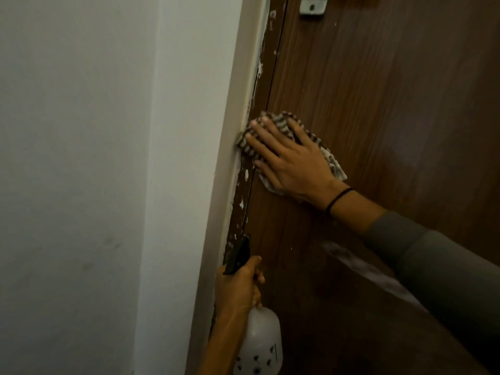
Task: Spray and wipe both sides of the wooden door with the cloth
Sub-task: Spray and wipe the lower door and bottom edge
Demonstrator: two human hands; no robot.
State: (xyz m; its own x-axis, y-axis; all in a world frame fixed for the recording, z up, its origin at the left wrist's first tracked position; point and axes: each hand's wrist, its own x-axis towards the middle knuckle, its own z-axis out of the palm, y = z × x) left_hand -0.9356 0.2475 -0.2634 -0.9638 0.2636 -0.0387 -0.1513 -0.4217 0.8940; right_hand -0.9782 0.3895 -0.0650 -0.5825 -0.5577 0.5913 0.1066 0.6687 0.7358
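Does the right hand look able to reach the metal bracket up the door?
Probably yes: the right hand presses the cloth flat on the door, and only bare wood lies between it and the bracket.

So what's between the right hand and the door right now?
The striped cloth, pressed flat under the right hand against the wooden door, close beside the frame. The head view shows it.

One head-worn view looks forward and down, close against the door (378, 104) (wall (81, 158) at left).

Dim, soft, warped at edges
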